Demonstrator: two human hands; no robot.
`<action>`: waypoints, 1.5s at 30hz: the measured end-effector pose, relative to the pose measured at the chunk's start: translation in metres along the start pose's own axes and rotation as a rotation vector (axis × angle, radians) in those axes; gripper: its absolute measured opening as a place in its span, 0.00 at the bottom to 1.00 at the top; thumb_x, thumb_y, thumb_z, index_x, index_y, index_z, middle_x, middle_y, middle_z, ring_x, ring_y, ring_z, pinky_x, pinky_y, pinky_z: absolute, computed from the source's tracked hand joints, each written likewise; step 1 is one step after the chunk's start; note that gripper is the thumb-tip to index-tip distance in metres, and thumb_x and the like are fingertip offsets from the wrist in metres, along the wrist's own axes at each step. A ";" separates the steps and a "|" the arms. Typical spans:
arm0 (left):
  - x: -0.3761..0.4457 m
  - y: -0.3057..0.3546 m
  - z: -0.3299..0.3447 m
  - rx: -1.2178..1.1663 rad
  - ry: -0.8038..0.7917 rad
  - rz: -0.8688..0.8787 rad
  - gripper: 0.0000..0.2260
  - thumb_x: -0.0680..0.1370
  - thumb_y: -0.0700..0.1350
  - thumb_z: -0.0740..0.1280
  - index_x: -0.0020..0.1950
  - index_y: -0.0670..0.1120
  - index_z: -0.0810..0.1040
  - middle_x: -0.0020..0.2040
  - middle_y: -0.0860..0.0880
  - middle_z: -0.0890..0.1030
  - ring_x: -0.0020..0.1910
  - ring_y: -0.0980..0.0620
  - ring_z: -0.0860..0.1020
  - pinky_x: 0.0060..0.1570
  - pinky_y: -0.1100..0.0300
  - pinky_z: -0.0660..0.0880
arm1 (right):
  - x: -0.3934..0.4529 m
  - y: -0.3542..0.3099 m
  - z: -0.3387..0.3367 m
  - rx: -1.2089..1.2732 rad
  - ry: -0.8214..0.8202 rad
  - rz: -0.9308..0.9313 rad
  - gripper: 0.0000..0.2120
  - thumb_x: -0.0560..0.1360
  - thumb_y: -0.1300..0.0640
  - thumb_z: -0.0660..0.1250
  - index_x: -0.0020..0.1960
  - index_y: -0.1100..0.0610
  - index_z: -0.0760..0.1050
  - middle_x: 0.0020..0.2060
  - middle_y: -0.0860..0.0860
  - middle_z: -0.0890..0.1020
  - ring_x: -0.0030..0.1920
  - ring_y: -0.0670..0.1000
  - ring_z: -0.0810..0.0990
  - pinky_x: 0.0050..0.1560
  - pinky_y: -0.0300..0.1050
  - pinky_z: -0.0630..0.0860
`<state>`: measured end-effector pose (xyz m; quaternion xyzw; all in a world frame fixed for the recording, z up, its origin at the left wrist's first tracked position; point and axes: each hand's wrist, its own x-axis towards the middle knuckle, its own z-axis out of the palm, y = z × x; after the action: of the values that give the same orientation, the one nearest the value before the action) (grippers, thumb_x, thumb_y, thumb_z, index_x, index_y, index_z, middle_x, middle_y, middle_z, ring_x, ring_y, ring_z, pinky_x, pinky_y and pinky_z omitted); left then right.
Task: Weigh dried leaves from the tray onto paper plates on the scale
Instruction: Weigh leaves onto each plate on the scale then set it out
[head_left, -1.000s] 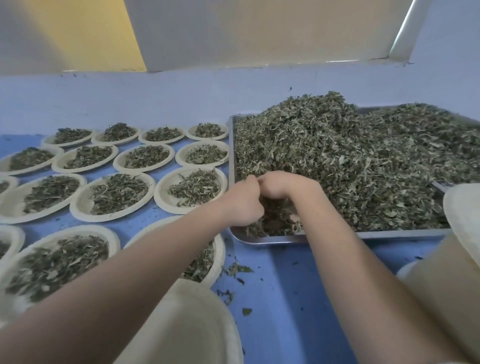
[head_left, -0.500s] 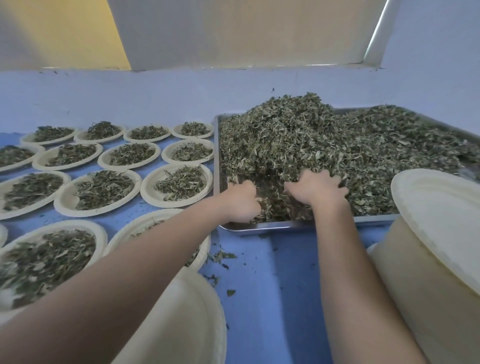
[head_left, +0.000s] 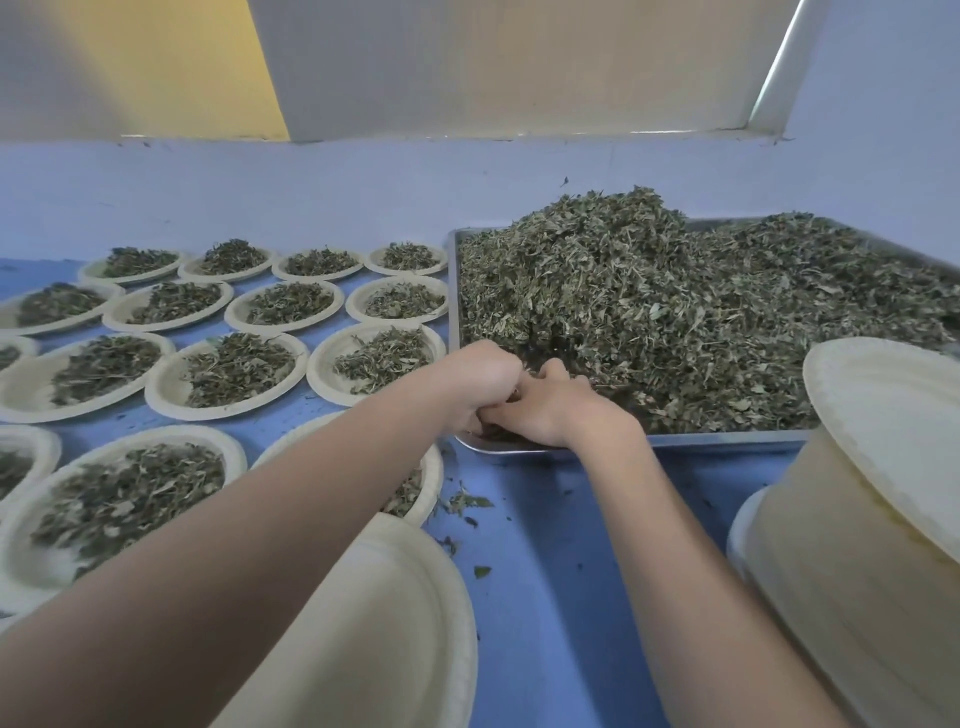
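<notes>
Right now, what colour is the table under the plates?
Blue, plain to see in the head view: the table shows between the plates.

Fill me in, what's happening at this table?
A person is portioning dried leaves from a metal tray. Both hands, left hand and right hand, are together at the tray's near-left corner, fingers curled, gathering a clump. Many filled paper plates lie to the left; an empty plate sits nearest. No scale is visible.

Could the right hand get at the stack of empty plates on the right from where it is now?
Probably yes: the right hand is in the tray's near corner, and only bare blue table separates it from the stack.
</notes>
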<state>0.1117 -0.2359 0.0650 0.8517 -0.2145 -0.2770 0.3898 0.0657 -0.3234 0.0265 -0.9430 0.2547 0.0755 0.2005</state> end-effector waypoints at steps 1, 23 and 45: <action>-0.003 0.000 0.000 0.055 0.010 0.025 0.10 0.79 0.34 0.54 0.43 0.36 0.73 0.39 0.40 0.72 0.38 0.44 0.71 0.50 0.51 0.74 | -0.001 -0.001 -0.002 0.034 -0.005 -0.026 0.31 0.72 0.35 0.59 0.73 0.41 0.59 0.72 0.55 0.55 0.72 0.65 0.55 0.68 0.63 0.61; -0.021 0.002 0.008 0.449 0.298 0.393 0.16 0.76 0.37 0.58 0.64 0.39 0.69 0.57 0.40 0.76 0.54 0.42 0.76 0.48 0.54 0.73 | 0.022 0.000 -0.006 0.151 0.349 -0.211 0.08 0.76 0.62 0.60 0.54 0.58 0.74 0.52 0.59 0.79 0.46 0.55 0.74 0.43 0.43 0.67; -0.104 -0.008 -0.048 -1.155 -0.075 -0.040 0.13 0.81 0.45 0.51 0.41 0.43 0.71 0.37 0.43 0.78 0.44 0.44 0.76 0.43 0.43 0.74 | -0.081 -0.080 -0.028 2.121 -0.166 -0.148 0.02 0.74 0.66 0.61 0.46 0.63 0.73 0.30 0.57 0.74 0.22 0.47 0.71 0.20 0.37 0.71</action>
<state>0.0650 -0.1445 0.1170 0.4944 -0.0264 -0.3865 0.7781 0.0376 -0.2356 0.0991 -0.2917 0.1178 -0.1329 0.9399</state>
